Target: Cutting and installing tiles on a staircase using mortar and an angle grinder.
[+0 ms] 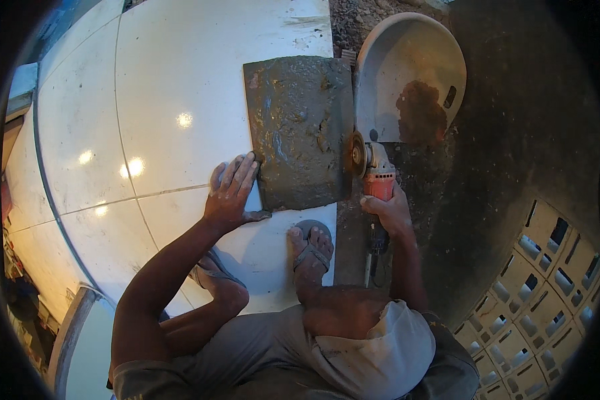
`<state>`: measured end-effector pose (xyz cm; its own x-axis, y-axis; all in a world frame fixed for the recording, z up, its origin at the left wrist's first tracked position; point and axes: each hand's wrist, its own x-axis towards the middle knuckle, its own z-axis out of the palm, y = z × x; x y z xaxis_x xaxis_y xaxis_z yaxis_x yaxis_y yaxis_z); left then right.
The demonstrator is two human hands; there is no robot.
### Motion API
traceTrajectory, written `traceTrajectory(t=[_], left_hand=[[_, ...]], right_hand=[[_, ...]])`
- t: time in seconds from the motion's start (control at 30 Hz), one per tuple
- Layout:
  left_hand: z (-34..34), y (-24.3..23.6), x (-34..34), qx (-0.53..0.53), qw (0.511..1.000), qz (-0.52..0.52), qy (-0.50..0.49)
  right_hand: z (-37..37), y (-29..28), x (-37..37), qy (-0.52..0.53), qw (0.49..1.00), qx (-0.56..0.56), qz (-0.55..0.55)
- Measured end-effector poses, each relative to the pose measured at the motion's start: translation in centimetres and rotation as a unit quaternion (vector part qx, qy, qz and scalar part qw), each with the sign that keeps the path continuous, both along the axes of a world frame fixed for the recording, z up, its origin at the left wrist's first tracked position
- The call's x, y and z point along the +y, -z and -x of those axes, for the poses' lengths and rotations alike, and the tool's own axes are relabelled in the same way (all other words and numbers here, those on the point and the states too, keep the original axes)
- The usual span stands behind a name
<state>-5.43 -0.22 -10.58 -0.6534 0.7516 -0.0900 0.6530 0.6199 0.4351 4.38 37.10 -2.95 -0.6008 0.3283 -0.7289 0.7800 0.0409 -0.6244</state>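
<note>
A rectangular slab, its top coated with rough wet grey mortar, lies on white floor tiles in front of me. My left hand is open, fingers stretched out, and presses at the slab's near left edge. The right hand grips an angle grinder with a red body and dark rear end. Its cutting disc stands upright at the slab's right edge; whether it touches or spins, I cannot tell. My sandalled foot is just below the slab's near edge.
A pale rounded shell-like piece with a brown patch lies beyond the grinder on dark rough ground. White glossy tiles spread to the left. Pierced blocks stand at lower right. A board-edged pale panel is at lower left.
</note>
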Motion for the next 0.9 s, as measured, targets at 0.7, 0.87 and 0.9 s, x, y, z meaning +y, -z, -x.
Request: traceTrajectory(t=[0.7,0.87,0.9], left_hand=[[-0.1,0.0,0.0,-0.004,1.000,0.004,-0.002],[-0.1,0.0,0.0,0.002,1.000,-0.001,-0.004],[-0.1,0.0,0.0,0.000,1.000,-0.004,-0.004]], right_hand=[[1.3,0.3,0.4,0.009,1.000,-0.009,0.003],[1.8,0.1,0.3,-0.008,1.000,0.006,-0.005],[1.8,0.1,0.3,-0.008,1.000,0.007,-0.005]])
